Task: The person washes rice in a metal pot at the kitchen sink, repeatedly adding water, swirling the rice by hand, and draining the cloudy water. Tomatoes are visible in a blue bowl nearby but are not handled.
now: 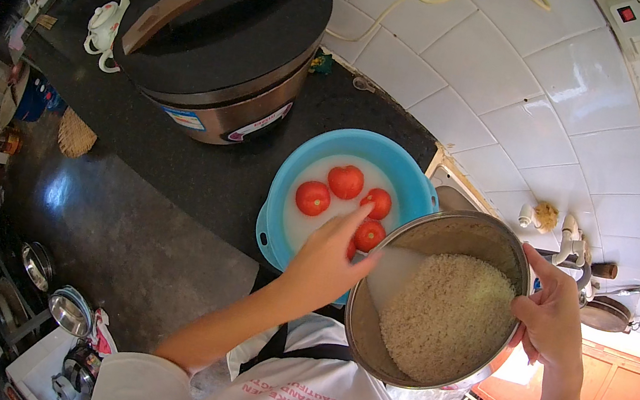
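Note:
A metal pot (351,330) holding wet rice (445,320) and cloudy water (396,272) is tilted towards the blue plastic basin (296,152). My right hand (551,309) grips the pot's rim on its right side, thumb and fingers on either side of the wall. In the basin, several red tomatoes (345,181) sit in whitish, cloudy water (342,156). Over them hangs my left hand (332,258), fingers apart and holding nothing. Its thumb tip is beside the pot's near-left rim; whether it touches cannot be told. The hand partly hides one tomato.
A large lidded electric cooker (225,47) stands on the black countertop (204,175), with a white teapot (104,24) beyond it. A sink edge (454,183) lies right of the basin, partly behind the pot. Pipes (570,243) and a hanging pan (606,313) are at the tiled wall.

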Tool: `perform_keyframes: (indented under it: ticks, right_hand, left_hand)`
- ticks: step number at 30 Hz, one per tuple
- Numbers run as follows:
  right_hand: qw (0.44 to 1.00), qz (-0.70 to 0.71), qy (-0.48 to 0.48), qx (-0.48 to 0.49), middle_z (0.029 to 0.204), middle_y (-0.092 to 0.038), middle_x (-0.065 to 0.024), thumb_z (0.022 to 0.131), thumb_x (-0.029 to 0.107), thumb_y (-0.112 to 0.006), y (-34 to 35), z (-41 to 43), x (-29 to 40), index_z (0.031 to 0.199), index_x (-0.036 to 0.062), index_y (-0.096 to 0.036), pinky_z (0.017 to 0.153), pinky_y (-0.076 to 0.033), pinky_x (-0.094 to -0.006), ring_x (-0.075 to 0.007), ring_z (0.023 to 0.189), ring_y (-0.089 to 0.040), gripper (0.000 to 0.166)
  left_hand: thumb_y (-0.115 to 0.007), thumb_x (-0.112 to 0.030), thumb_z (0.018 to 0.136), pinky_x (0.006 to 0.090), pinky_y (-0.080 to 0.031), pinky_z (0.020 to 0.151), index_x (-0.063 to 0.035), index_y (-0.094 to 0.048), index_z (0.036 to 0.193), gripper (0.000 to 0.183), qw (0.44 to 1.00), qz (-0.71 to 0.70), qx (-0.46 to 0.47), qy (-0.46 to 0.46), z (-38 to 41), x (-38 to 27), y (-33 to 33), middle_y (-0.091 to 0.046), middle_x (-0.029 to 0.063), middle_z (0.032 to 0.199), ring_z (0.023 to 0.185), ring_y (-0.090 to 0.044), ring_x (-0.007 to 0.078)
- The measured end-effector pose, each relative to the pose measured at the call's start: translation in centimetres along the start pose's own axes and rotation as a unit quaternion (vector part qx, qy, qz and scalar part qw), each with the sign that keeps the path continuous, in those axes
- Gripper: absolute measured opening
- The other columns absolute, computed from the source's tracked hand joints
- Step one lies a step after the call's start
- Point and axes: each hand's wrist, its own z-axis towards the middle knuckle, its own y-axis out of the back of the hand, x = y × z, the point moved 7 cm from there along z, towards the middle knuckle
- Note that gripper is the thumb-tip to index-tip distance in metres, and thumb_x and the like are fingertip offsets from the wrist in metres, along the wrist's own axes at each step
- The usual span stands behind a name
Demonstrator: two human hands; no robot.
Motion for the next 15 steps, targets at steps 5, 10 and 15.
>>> perform_keyframes:
  ticks: [5,10,15]
  right_hand:
    - [1.0,-0.012,-0.004,-0.008,0.048,-0.052,-0.0117,0.062,-0.009,-0.042,-0.2,0.0,0.5,0.121,-0.0132,-0.025,0.021,-0.03,-0.0232,-0.013,0.029,-0.046,0.062]
    - [1.0,-0.013,-0.01,0.011,0.05,-0.053,-0.0133,0.062,-0.008,-0.042,-0.3,-0.1,0.6,0.121,-0.0136,-0.025,0.022,-0.03,-0.0229,-0.0128,0.029,-0.046,0.061]
    - [1.0,-0.012,-0.014,0.005,0.051,-0.053,-0.0139,0.062,-0.008,-0.042,-0.4,0.0,0.7,0.121,-0.0135,-0.024,0.022,-0.03,-0.023,-0.0126,0.028,-0.045,0.062]
  left_hand:
    - [-0.071,-0.019,0.06,0.0444,-0.022,0.096,-0.0104,-0.019,0.13,0.087,0.989,0.119,-0.004,-0.084,4.0,-0.1,-5.7,-0.019,0.0243,0.129,0.121,-0.018,0.0383]
    - [-0.073,-0.019,0.057,0.0492,-0.021,0.095,-0.0134,-0.014,0.131,0.094,0.978,0.156,-0.004,-0.141,5.5,-1.3,-8.9,-0.014,0.0245,0.13,0.121,-0.014,0.0407]
    - [-0.072,-0.018,0.058,0.0477,-0.021,0.095,-0.0139,-0.015,0.131,0.093,0.975,0.167,-0.014,-0.146,5.9,-1.1,-10.0,-0.015,0.0237,0.129,0.121,-0.015,0.0397]
